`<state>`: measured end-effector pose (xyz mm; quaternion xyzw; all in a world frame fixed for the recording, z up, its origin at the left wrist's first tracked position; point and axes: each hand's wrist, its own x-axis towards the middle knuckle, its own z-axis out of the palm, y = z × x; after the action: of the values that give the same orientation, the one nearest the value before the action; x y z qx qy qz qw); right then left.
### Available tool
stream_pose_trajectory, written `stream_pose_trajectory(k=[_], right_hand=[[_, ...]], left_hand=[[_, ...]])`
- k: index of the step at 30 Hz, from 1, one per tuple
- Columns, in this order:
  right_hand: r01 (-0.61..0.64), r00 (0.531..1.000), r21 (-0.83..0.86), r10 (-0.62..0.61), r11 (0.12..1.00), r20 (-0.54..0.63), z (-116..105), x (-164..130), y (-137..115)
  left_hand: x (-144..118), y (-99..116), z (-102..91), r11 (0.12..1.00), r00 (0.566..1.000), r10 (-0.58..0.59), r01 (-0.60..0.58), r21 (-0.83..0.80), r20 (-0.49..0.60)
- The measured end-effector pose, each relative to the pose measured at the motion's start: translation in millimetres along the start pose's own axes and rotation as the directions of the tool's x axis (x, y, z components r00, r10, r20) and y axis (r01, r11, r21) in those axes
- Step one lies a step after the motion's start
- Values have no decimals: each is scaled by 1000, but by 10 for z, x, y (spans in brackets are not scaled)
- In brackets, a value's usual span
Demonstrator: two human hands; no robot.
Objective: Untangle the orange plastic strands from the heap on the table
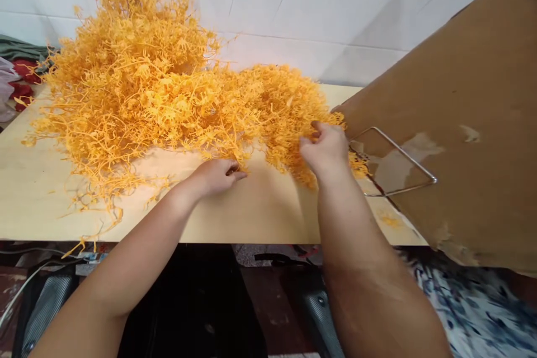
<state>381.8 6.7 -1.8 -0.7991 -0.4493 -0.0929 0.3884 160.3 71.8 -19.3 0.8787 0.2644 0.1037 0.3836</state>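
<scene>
Heap: orange plastic sprigs [159, 95] lie in a big tangled mound on the pale wooden table [50, 201], highest at the back left against the white tiled wall [335, 5] and thinning toward the right, where the strands reach the cardboard.
Left hand: the left hand [216, 174] rests low on the table at the front edge of the heap, fingers curled narrow and pinching a few strands between thumb and fingertips.
Right hand: the right hand [325, 148] is sunk into the right end of the heap, fingers closed around a small bunch of sprigs, just beside the cardboard's edge.
Cardboard: a large brown cardboard sheet [470, 123] leans in tilted from the right, covering that corner of the table, its surface scuffed in pale patches.
Wire: a bent metal wire frame [413, 176] lies against the cardboard, near the right hand but not touching it.
Loose bits: a few stray sprigs trail off the table's front left edge.
Far left: folded cloth [17, 75] in red, grey and green sits behind the table.
Below: dark floor and patterned fabric [474, 307] at lower right.
</scene>
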Motion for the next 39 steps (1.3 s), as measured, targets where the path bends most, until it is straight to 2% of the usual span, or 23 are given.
stream_pose_trajectory(k=[2,4,6,8,10,16,19,26,34,36,37,38,39], right_hand=[[-15,996,-49,11,999,-84,-5,-106,-196],[17,999,18,-16,1000,-39,2,-266,-417],[14,991,157,-35,987,132,41,-437,-597],[-48,936,275,-53,960,347,109,-572,-700],[-99,887,345,-74,933,456,180,-661,-728],[-48,930,501,-144,864,338,208,-878,-722],[-1,937,491,-170,871,305,168,-995,-777],[11,925,430,-172,903,338,179,-1087,-883],[-41,927,439,-130,898,353,196,-1122,-934],[7,931,424,-161,905,327,183,-1179,-987],[78,915,428,-234,901,328,178,-1229,-1030],[172,876,445,-343,879,339,176,-1290,-1082],[269,812,476,-463,838,356,176,-1355,-1137]], left_hand=[[10,-4,-4,999,1000,1,0,-50,2],[29,-3,-8,994,1000,4,-4,-111,0],[49,2,-15,985,1000,10,-10,-174,-1],[62,13,-29,965,1000,13,-11,-262,5],[62,29,-45,932,1000,5,1,-363,17],[53,44,-30,836,994,-98,55,-546,-49],[63,39,-18,770,990,-139,87,-632,-33],[5,99,-122,645,983,-181,150,-749,40],[68,103,-31,510,948,-318,144,-848,-30],[105,80,-45,437,912,-404,123,-891,-72],[119,63,-66,381,883,-460,102,-919,-93],[128,45,-93,323,850,-514,68,-944,-114],[130,28,-122,269,821,-555,26,-963,-133]])
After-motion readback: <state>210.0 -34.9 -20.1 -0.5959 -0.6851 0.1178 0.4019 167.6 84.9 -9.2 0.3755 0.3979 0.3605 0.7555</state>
